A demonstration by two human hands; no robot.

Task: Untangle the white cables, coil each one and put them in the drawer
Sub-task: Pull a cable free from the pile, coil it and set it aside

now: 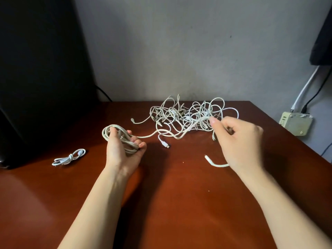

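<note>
A tangle of white cables (188, 114) lies at the back middle of the brown table (170, 194). My left hand (122, 150) grips a partly wound coil of white cable (112, 131); its free run (161, 132) trails right into the tangle. My right hand (239, 139) pinches that strand at the tangle's near right edge. A loose plug end (165, 143) lies between my hands, and another cable end (213, 163) pokes out under my right wrist. One tied white coil (69, 158) rests at the left. No drawer is in view.
A large black object (36, 78) stands at the back left against the wall. A beige power adapter (296, 124) with white and black leads sits on the wall at the right, past the table's edge. A dark object (323, 42) hangs at the top right.
</note>
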